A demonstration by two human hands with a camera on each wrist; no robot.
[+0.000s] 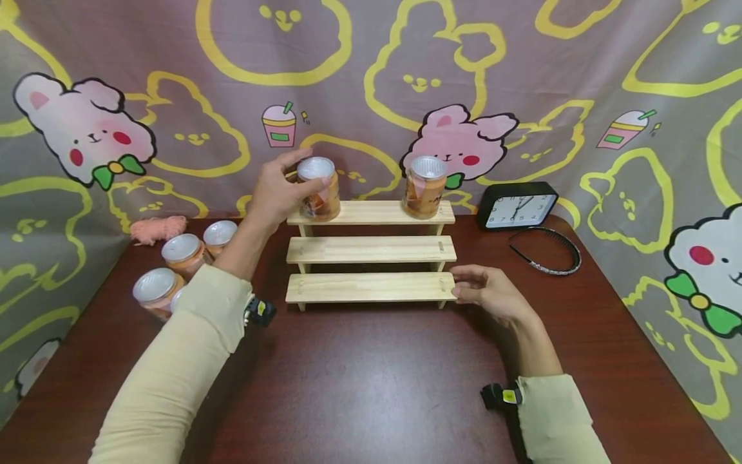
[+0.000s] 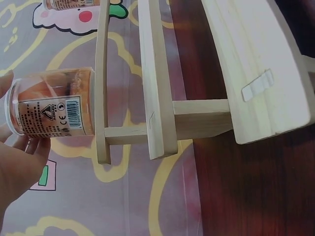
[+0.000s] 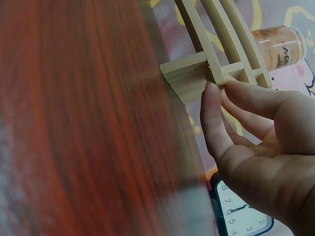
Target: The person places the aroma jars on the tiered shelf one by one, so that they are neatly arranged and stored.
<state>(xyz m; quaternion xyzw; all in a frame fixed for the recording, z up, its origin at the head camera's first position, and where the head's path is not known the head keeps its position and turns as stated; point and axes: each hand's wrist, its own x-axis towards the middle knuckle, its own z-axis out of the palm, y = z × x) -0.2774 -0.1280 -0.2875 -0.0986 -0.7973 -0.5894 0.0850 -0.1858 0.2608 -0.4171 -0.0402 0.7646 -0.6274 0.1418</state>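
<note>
My left hand grips an orange-brown can with a silver lid, fingers behind it and thumb across its front. The can stands upright at the left end of the top tier of a three-tier wooden display stand. In the left wrist view, the can's barcode label faces the camera and its base is right at the top board. A similar can stands near the right end of that tier. My right hand pinches the right end of the lowest tier between thumb and fingers.
Several more silver-lidded cans stand at the left, partly hidden by my left arm. Behind them lies pink yarn. A black clock and a dark headband are right of the stand. A patterned cloth hangs behind the table.
</note>
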